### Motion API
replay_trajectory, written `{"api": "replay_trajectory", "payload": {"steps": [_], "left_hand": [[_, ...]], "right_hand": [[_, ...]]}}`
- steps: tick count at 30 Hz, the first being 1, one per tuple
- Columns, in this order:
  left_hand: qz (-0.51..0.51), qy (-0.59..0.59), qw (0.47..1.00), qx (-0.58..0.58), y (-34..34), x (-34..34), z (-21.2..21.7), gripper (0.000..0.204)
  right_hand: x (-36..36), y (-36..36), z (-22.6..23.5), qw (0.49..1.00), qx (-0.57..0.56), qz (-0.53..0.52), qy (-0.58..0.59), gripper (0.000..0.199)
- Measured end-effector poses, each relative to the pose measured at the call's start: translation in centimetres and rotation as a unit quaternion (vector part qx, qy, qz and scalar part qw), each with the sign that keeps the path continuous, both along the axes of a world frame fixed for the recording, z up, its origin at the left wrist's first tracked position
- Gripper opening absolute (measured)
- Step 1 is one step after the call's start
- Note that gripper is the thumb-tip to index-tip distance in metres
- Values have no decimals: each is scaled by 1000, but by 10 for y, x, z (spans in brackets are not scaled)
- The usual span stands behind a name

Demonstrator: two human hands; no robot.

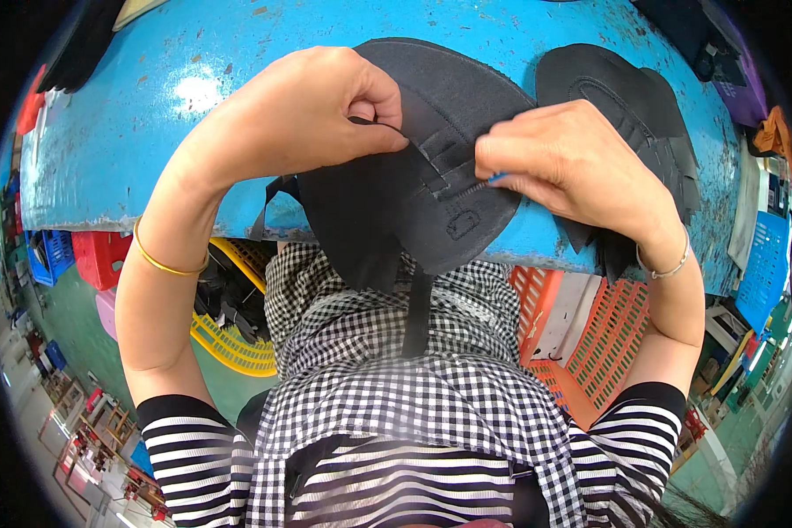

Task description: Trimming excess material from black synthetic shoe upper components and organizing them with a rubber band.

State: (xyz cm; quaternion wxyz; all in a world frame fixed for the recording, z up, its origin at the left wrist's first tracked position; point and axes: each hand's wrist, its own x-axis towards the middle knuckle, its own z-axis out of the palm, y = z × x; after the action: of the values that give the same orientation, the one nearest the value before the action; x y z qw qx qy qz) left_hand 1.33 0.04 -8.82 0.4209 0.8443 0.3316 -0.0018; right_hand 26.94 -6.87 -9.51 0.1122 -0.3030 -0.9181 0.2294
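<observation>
A black stitched panel (378, 202), fabric or leather-like, lies over the near edge of the blue table and hangs toward my lap. It has a slotted, strap-like section in its middle and a small stitched outline below that. My left hand (317, 110) pinches a dark edge of the panel beside the slots, thumb and fingertips together. On the other side, my right hand (572, 163) is closed around a thin tool (498, 177) with a blue part. A slim, greyish length extends from it to the panel near the slots. Most of this tool is hidden in my fingers.
More black stitched pieces (603, 84) lie stacked on the worn blue table (264, 40) to the right. Below the table edge stand a yellow basket (238, 348) with dark pieces at left and an orange basket (607, 343) at right. A blue crate (763, 273) stands far right.
</observation>
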Motion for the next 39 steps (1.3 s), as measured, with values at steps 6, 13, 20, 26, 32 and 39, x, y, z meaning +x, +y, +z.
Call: {"api": "replay_trajectory", "payload": {"steps": [6,13,20,26,32,39], "left_hand": [[-1,15,1000,24,1,3,3,17],[-21,-14,1000,13,3,-5,-1,16],[-14,8,1000,-3,5,-5,2,13],[93,-178,979,16,14,-48,-17,18],[299,-383,830,-275,38,-69,8,26],[299,-345,884,-104,20,-58,43,18]], "right_hand": [[-22,3,6,989,97,-69,-85,14],[-17,14,8,991,40,-117,-51,29],[-28,22,-1,994,27,-98,-31,28],[-28,-9,15,989,21,-147,-15,19],[-69,-52,-5,968,160,-117,-157,42],[-58,-21,-2,980,33,-193,30,30]]}}
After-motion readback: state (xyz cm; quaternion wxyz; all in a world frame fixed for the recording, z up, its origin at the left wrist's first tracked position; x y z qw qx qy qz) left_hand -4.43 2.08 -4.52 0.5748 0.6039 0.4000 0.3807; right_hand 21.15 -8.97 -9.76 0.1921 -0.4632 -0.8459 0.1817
